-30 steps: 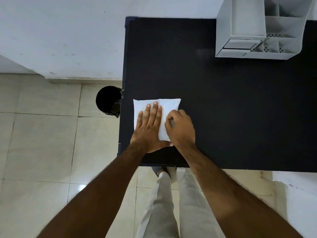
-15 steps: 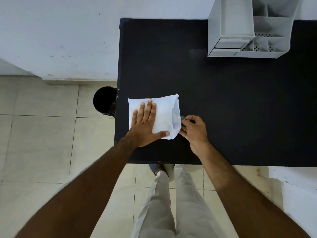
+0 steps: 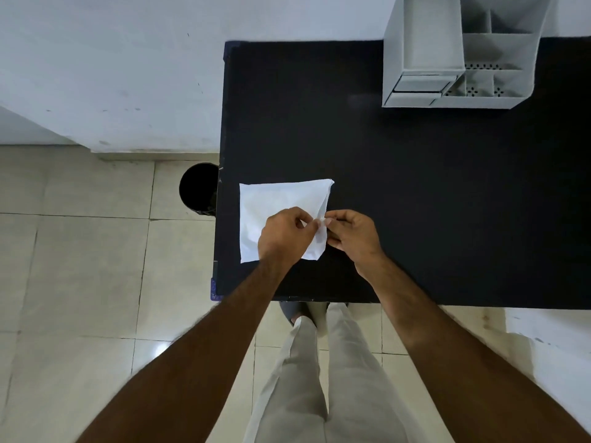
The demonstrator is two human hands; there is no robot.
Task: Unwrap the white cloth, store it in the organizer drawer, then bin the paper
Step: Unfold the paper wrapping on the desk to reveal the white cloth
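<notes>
My left hand has lifted off the packet; both hands now pinch its 3 o'clock edge, right hand opposite. Unwrapping is starting; the organizer waits at 1 o'clock.

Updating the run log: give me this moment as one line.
stage: unwrapping | left hand + right hand: pinching white packet right edge | organizer: drawer shut | bin: on floor

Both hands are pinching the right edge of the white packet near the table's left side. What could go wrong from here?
1. The left hand and right hand pinch the white paper-wrapped packet at one edge; nothing pins it flat, so it may slide or tear unevenly.
2. It lies near the black table edge above the round black bin; the cloth might drop in.
3. The grey plastic organizer sits far across, so the carry is long.
</notes>
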